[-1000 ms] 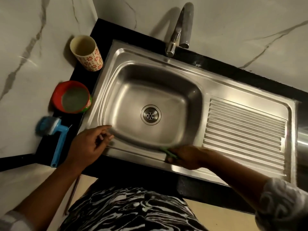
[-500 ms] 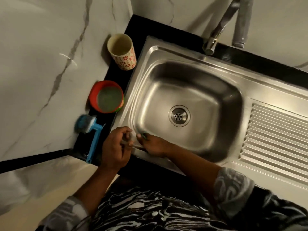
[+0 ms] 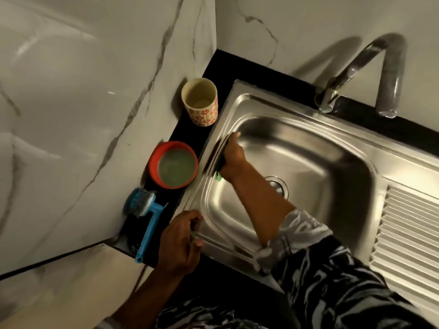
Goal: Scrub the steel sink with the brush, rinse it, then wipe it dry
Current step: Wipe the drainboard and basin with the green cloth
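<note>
Within the last half second the right hand (image 3: 234,157) had left the near-left corner of the basin, where it had worked beside the other hand, and slid up the left wall towards 10 o'clock from the drain (image 3: 278,185). The left hand (image 3: 179,241) had stayed at that corner.

Head view: the right hand's fingers were curled round a green scrubber (image 3: 218,177), of which only a small corner showed below the palm. It was pressed against the left inner wall of the sink (image 3: 273,104), and the forearm crossed part of the drain. The left hand sat at 7 o'clock from the drain, its fingers bent over the sink's rim and its thumb on top, gripping the edge.

The blue brush (image 3: 148,233) lay untouched on the black counter (image 3: 221,67) at 8 o'clock, just left of the left hand, its bristle head towards the marble wall. Beyond it, at 9 o'clock, stood a red bowl (image 3: 153,162) filled nearly to the rim with murky greenish liquid. Farther back, at 10 o'clock, a floral cup (image 3: 204,115) stood upright with something pale at the bottom; what it was I could not tell. The faucet (image 3: 351,67) arched at 1 o'clock with no water visible, and the ribbed drainboard (image 3: 408,233) lay at 4 o'clock.
</note>
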